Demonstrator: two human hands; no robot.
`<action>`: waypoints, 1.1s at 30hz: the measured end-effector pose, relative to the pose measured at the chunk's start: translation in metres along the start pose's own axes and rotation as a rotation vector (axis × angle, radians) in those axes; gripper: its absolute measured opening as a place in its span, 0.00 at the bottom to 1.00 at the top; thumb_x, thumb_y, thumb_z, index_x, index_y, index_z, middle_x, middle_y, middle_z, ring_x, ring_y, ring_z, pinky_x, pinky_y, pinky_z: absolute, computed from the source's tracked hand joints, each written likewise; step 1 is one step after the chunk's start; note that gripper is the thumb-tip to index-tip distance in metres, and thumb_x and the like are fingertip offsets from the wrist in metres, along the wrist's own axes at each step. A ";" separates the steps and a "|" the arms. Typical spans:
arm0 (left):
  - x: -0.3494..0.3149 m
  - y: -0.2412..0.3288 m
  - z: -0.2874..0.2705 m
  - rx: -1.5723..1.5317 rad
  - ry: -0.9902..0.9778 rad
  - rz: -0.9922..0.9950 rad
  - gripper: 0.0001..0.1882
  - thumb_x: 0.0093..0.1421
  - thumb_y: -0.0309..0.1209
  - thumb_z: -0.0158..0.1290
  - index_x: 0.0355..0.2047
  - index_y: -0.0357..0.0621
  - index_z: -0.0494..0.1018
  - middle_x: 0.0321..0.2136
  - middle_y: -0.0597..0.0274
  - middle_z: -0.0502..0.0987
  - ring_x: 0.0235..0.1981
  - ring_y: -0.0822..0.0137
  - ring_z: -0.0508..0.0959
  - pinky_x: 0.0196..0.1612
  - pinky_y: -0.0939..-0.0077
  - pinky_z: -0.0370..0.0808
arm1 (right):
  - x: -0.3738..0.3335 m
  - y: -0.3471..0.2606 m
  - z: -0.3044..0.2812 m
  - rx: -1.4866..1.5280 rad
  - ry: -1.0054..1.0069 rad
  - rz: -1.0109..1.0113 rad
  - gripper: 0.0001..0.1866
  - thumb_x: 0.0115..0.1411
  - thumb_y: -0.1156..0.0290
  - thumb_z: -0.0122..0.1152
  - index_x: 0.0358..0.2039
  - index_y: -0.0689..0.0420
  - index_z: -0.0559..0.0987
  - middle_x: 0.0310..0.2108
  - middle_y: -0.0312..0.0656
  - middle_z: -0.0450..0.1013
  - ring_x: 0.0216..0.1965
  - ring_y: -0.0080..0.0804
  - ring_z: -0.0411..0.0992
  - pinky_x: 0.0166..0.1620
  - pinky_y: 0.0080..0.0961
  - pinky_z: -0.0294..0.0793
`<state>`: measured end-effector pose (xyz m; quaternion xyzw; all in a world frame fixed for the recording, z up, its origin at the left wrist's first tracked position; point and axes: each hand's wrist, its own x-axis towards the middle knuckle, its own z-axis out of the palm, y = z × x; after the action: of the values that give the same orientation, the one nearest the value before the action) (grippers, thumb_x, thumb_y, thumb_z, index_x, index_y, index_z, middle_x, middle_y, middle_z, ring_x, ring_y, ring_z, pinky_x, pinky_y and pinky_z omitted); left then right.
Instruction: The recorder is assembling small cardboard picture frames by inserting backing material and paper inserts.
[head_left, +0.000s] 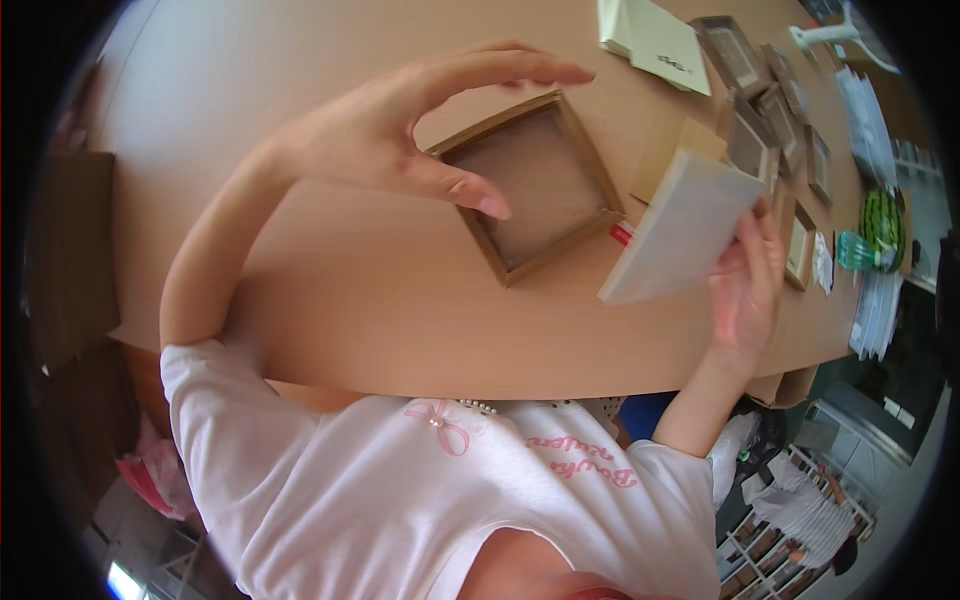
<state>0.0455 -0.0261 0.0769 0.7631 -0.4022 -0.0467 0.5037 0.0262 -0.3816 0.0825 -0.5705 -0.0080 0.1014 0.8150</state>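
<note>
- Left hand (pixel 400 135) is over the wooden table (pixel 350 320), fingers spread wide and curved, not gripping anything.
- Its thumb tip rests on the near-left edge of a shallow square brown tray (pixel 530 185); the forefinger arches over the tray's far corner; can't tell if it touches there.
- Brown tray lies flat on the table, turned like a diamond, open side up, inside is plain brown.
- Right hand (pixel 750 285) holds a flat pale square panel (pixel 685 225) by its right edge, fingers closed on it.
- Panel is tilted, lifted off the table, just right of the brown tray; its lower left corner is near the tray's right corner.
- A small red thing (pixel 622 234) peeks out between tray and panel; too small to tell what.
- Far right of the table: a row of more small frames (pixel 765 120), overlapping each other.
- Top centre: pale green booklet (pixel 655 40) lying flat.
- Right rim: a striped green round object (pixel 882 228) beside a stack of papers (pixel 872 310).
</note>
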 end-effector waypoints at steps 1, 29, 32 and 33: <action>0.003 0.014 0.008 0.007 -0.010 0.020 0.45 0.51 0.30 0.69 0.67 0.39 0.59 0.65 0.56 0.64 0.65 0.59 0.65 0.64 0.65 0.64 | -0.001 0.001 0.006 -0.001 0.008 -0.022 0.13 0.68 0.75 0.56 0.52 0.62 0.74 0.48 0.39 0.76 0.46 0.21 0.74 0.51 0.20 0.72; 0.004 0.024 0.046 -0.795 0.376 -0.495 0.05 0.65 0.29 0.59 0.37 0.40 0.77 0.29 0.66 0.79 0.32 0.76 0.80 0.33 0.79 0.76 | 0.007 0.001 -0.053 -0.162 0.419 -0.319 0.07 0.68 0.72 0.57 0.45 0.59 0.77 0.43 0.36 0.77 0.44 0.20 0.74 0.47 0.20 0.73; 0.002 0.024 0.047 -0.851 0.378 -0.524 0.05 0.64 0.29 0.59 0.37 0.41 0.77 0.28 0.66 0.80 0.32 0.76 0.79 0.33 0.79 0.76 | 0.018 0.007 -0.053 -0.218 0.373 -0.307 0.08 0.68 0.70 0.58 0.45 0.59 0.77 0.42 0.35 0.77 0.43 0.18 0.73 0.46 0.17 0.71; 0.002 0.025 0.047 -0.848 0.383 -0.522 0.05 0.64 0.29 0.59 0.37 0.41 0.77 0.28 0.66 0.80 0.32 0.76 0.79 0.33 0.79 0.76 | 0.022 0.009 -0.052 -0.275 0.362 -0.302 0.09 0.68 0.69 0.58 0.45 0.59 0.77 0.41 0.34 0.77 0.43 0.17 0.73 0.46 0.15 0.70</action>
<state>0.0104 -0.0663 0.0747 0.5623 -0.0456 -0.1887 0.8038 0.0526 -0.4232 0.0534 -0.6771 0.0392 -0.1272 0.7238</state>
